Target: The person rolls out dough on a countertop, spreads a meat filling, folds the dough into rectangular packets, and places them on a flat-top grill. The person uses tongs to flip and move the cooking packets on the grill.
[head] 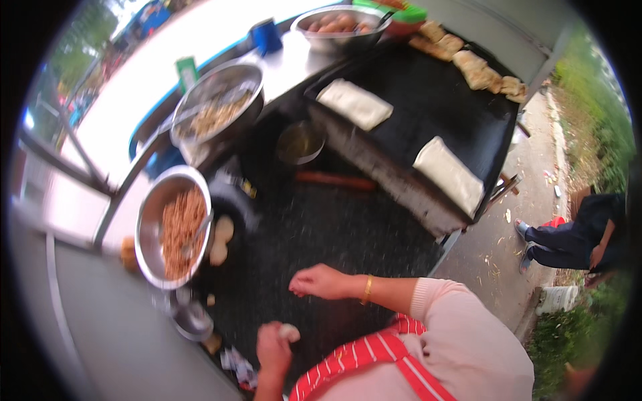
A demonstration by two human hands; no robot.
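Note:
My left hand [273, 348] is low in the view, its fingers around a small piece of dough [289, 333]. To its upper right, my right hand [317, 281], with a gold bracelet at the wrist, is held over the dark work surface [321, 235]. Its fingers are curled, and whether they hold anything is hidden. Left of the hands, several pale dough pieces [220, 240] lie beside a steel bowl [142, 240] of reddish-brown filling with a spoon in it. On the black griddle [426, 105], two flat pale dough rectangles [355, 104] lie apart, and browned flatbreads [471, 68] line the far edge.
A second steel bowl [257, 95] holds a chopped filling; another [378, 42] holds eggs. Near the griddle are a small bowl of yellowish liquid [301, 145] and a reddish rod [335, 180]. A blue cup [267, 37] stands behind. At right, a person [567, 240] stands on the pavement.

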